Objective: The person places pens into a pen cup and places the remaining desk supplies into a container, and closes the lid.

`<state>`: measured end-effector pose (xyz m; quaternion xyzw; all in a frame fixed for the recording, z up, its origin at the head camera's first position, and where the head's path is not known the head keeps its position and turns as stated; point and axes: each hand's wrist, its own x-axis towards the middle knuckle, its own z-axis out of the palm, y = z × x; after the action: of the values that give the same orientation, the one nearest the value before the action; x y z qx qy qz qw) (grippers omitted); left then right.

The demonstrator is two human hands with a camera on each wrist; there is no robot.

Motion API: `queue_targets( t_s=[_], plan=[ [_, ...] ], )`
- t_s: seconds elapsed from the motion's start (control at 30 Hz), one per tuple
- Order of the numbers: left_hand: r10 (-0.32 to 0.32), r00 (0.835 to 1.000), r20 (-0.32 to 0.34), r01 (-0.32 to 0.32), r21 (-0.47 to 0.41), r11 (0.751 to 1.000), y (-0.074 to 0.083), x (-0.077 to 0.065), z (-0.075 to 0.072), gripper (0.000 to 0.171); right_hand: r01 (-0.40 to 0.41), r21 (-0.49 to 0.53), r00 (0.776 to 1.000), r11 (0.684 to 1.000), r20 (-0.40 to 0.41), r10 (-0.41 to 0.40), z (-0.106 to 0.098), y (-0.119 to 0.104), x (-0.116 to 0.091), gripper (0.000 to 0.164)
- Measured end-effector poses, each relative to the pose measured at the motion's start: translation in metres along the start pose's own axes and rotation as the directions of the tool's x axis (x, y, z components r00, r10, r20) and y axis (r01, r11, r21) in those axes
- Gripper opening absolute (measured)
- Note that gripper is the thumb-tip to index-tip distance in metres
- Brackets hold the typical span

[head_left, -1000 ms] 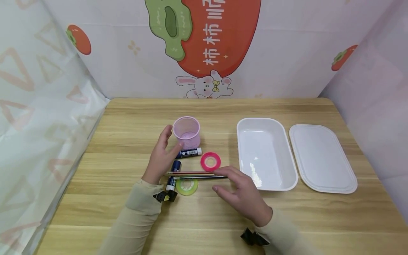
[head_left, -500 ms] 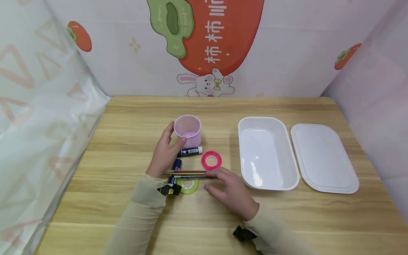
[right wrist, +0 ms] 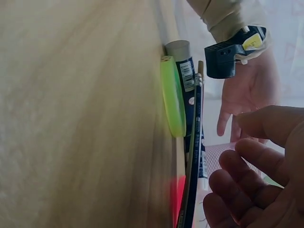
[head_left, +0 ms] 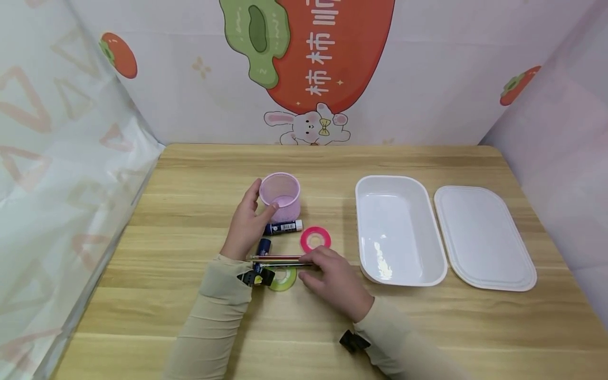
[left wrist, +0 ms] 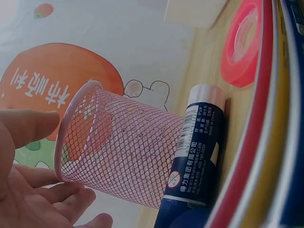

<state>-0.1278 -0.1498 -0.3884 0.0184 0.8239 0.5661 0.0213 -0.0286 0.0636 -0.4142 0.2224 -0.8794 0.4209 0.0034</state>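
Note:
My left hand [head_left: 246, 227] is around the left side of a pink mesh pen cup [head_left: 287, 211], thumb and fingers at its rim. In the left wrist view, the upright cup [left wrist: 128, 147] shows between them. My right hand [head_left: 339, 282] is bent over the right ends of several pencils [head_left: 280, 259]. Its fingers are loosely curved, and in the right wrist view a gap shows beside the dark pencil [right wrist: 194, 142]. Those pencils lie across a glue stick [head_left: 264, 247] and a green tape roll [head_left: 284, 281]. Another glue stick [head_left: 284, 227] lies before the cup.
A pink tape roll [head_left: 310, 233] lies behind the pencils. To the right stands a white plastic box [head_left: 363, 227], with its flat white lid [head_left: 484, 237] beside it. Printed cloth [head_left: 190, 105] hangs behind the wooden table [head_left: 157, 295].
My right hand has moved left along the pencils. My left thumb has closed in to the cup's rim, while the cup and the other things stay in place.

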Motion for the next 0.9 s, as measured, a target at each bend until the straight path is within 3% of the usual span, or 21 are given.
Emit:
queue_targets(
  t_s=[0.2,0.43,0.7,0.9],
  plan=[
    [0.006,1.000,0.011,-0.006,0.011,1.000,-0.0019,0.0015,0.0006,0.075,-0.028,-0.112,0.999,0.993,0.043,0.033,0.0040,0.0026,0.0036,0.024],
    [0.000,1.000,0.012,-0.001,0.038,0.999,-0.0036,-0.0001,0.0011,0.075,0.040,-0.254,0.993,0.966,0.120,-0.009,0.0079,0.0042,0.0072,0.024],
    [-0.006,1.000,0.012,0.005,0.057,0.998,-0.0038,-0.0043,-0.0006,0.075,0.102,-0.321,0.983,0.942,0.180,-0.045,0.0096,0.0029,0.0099,0.017],
    [-0.007,1.000,0.018,0.006,0.047,0.999,-0.0029,-0.0039,-0.0005,0.075,0.147,-0.348,0.980,0.926,0.176,-0.089,0.0096,0.0026,0.0107,0.010]
  ],
)
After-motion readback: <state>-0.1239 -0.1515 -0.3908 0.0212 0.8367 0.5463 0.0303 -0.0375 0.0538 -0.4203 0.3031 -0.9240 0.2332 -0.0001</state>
